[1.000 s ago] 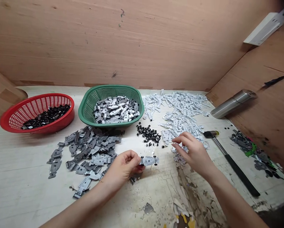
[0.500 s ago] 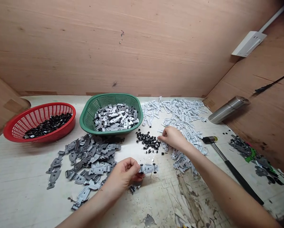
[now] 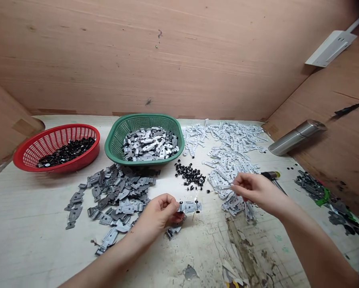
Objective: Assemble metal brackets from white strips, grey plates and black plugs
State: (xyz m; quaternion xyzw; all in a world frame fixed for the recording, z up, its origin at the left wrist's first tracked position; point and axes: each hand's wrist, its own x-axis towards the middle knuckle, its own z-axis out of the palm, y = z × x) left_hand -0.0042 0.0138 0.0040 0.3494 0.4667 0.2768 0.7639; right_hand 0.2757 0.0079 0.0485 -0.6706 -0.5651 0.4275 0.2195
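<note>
My left hand (image 3: 158,214) is closed, pinching the left end of a grey toy car chassis (image 3: 189,207) with black wheels fitted across it. Pinched in the fingertips of my right hand (image 3: 257,192) is a slim light-grey plastic part (image 3: 224,187), held over a spread of similar pale parts (image 3: 235,160). Between the two hands, farther back, lies a heap of small black wheels (image 3: 191,176). Grey chassis pieces (image 3: 119,200) are piled left of my left hand, and a loose grey piece (image 3: 172,231) lies just below it.
A green basket (image 3: 107,146) of assembled-looking parts and a red basket (image 3: 20,160) of black pieces stand at the back left. On the right are a steel flask (image 3: 298,138), a partly hidden hammer (image 3: 271,175) and scraps (image 3: 314,190). Board walls (image 3: 167,60) enclose the table.
My right hand has moved right, from beside the black wheels to the pale parts, and now holds one. My left hand keeps the chassis in place. The view has shifted slightly.
</note>
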